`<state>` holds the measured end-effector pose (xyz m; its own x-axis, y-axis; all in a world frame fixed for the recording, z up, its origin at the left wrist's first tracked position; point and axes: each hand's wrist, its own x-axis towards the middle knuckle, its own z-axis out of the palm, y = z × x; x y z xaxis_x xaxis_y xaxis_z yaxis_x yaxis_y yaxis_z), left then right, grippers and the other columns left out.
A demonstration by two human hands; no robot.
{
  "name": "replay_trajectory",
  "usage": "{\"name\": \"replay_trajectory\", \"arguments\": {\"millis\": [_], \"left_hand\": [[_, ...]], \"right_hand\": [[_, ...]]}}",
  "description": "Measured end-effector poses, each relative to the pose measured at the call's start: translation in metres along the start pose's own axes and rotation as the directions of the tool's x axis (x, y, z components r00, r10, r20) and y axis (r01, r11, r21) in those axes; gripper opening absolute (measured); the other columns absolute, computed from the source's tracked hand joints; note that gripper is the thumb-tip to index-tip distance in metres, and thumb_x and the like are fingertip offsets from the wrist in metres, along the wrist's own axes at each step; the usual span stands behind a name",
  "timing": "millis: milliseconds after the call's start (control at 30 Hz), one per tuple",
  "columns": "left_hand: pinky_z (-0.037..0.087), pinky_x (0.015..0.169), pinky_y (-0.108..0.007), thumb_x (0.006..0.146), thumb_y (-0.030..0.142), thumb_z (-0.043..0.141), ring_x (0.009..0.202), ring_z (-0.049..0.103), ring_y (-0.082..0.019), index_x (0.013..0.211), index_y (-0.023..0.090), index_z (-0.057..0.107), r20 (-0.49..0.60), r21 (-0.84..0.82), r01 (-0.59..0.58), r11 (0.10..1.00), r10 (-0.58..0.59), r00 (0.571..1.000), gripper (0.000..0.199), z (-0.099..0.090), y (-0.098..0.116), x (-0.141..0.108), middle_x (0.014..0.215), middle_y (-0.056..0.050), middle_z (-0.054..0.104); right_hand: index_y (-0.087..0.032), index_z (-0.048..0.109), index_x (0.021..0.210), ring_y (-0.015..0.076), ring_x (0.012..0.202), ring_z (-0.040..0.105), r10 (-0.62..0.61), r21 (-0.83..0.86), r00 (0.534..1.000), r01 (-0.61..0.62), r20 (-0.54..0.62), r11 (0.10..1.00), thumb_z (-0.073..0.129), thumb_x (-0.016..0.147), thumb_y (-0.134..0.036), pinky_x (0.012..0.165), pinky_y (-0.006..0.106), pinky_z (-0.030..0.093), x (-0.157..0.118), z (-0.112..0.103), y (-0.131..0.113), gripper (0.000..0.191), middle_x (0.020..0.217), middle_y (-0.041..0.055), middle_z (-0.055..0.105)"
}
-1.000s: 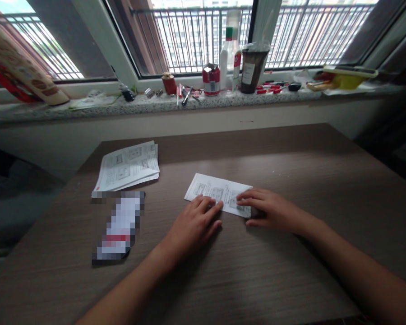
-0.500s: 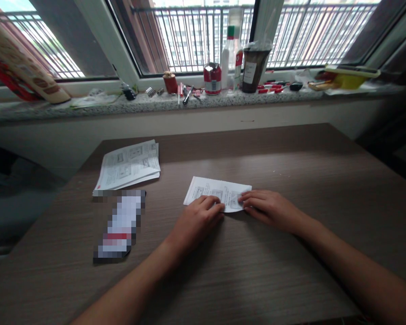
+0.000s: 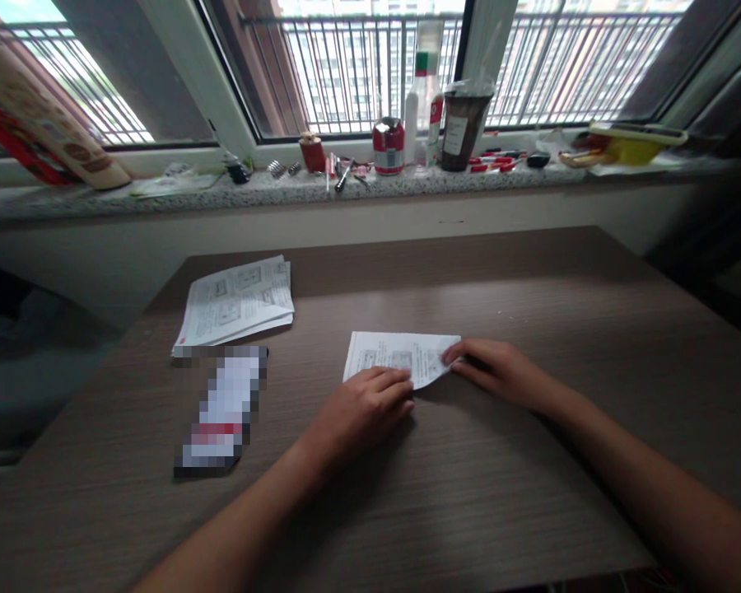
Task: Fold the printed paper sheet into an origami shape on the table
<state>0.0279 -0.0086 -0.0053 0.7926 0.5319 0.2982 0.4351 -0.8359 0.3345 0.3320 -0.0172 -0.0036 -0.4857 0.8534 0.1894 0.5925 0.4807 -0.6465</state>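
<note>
A small folded sheet of printed white paper [image 3: 383, 346] lies near the middle of the brown table [image 3: 370, 527]. My left hand [image 3: 370, 403] rests on its lower edge, fingers close together and covering part of the print. At the paper's right edge, my right hand [image 3: 494, 366] has closed its thumb and fingertips on the corner. The paper's lower right part lifts slightly there. The underside of both hands is hidden.
Printed sheets [image 3: 235, 305] lie at the back left of the table, with a pixelated phone-shaped object [image 3: 222, 412] in front. The windowsill [image 3: 383, 185] bears a red can [image 3: 389, 147], a dark cup [image 3: 464, 128] and a bottle [image 3: 416, 115].
The paper has turned slightly, its left end coming nearer. My left hand has shifted a little nearer too. My right hand's fingers have drawn together at the right corner.
</note>
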Motion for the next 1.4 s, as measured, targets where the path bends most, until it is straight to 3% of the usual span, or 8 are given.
{"name": "replay_trajectory", "arguments": {"millis": [167,467,700,1033,1233,1400], "left_hand": [[0.053,0.107,-0.050,0.101,0.028,0.064,0.129,0.060,-0.030,0.135,0.018,0.064,0.065,0.027,-0.016,1.000,0.014,0.998,0.035,-0.002,0.011,-0.002,0.140,-0.011,0.066],[0.054,0.107,-0.048,0.102,0.031,0.063,0.130,0.059,-0.031,0.133,0.016,0.062,0.133,0.017,-0.032,0.999,0.030,0.991,0.034,-0.006,0.013,-0.004,0.143,-0.015,0.061],[0.054,0.109,-0.048,0.101,0.028,0.065,0.133,0.058,-0.031,0.132,0.016,0.061,0.122,-0.020,-0.048,0.999,0.051,0.991,0.034,-0.008,0.012,-0.005,0.142,-0.015,0.061],[0.054,0.108,-0.048,0.101,0.027,0.064,0.128,0.061,-0.031,0.130,0.015,0.062,0.162,-0.042,-0.021,0.999,0.028,0.986,0.031,-0.008,0.009,-0.005,0.144,-0.016,0.060],[0.053,0.110,-0.048,0.103,0.027,0.061,0.131,0.060,-0.029,0.133,0.016,0.060,0.133,-0.047,-0.040,0.998,0.046,0.990,0.032,-0.006,0.006,-0.005,0.144,-0.014,0.061],[0.053,0.110,-0.046,0.104,0.028,0.059,0.133,0.059,-0.029,0.143,0.017,0.056,0.175,-0.024,-0.044,0.999,0.048,0.983,0.040,-0.009,0.005,-0.005,0.147,-0.014,0.059]], "right_hand": [[-0.022,0.065,0.106,0.0222,0.089,0.066,0.044,-0.070,0.991,-0.053,-0.129,0.996,0.057,0.103,-0.035,0.080,0.036,0.053,0.013,0.008,-0.001,0.016,0.099,0.0066,0.071],[-0.021,0.067,0.109,0.0235,0.098,0.064,0.000,-0.167,0.986,-0.028,-0.167,0.986,0.059,0.101,-0.027,0.089,0.037,0.051,0.039,0.020,-0.006,0.013,0.104,0.0082,0.067],[-0.021,0.067,0.107,0.0247,0.098,0.062,-0.007,-0.204,0.986,-0.028,-0.168,0.978,0.059,0.101,-0.029,0.091,0.039,0.049,0.061,0.037,0.000,0.013,0.103,0.0089,0.063],[-0.024,0.064,0.102,0.0279,0.099,0.057,0.056,-0.295,0.958,-0.142,-0.281,0.945,0.065,0.096,-0.031,0.090,0.043,0.046,0.060,0.050,0.001,0.010,0.103,0.0084,0.061],[-0.023,0.062,0.100,0.0280,0.097,0.056,0.075,-0.339,0.958,-0.170,-0.276,0.925,0.066,0.096,-0.034,0.087,0.041,0.044,0.061,0.051,-0.001,0.012,0.102,0.0082,0.061],[-0.023,0.062,0.101,0.0285,0.097,0.055,0.088,-0.390,0.960,-0.191,-0.265,0.901,0.064,0.097,-0.035,0.086,0.040,0.043,0.063,0.051,-0.003,0.013,0.103,0.0090,0.061]]}}
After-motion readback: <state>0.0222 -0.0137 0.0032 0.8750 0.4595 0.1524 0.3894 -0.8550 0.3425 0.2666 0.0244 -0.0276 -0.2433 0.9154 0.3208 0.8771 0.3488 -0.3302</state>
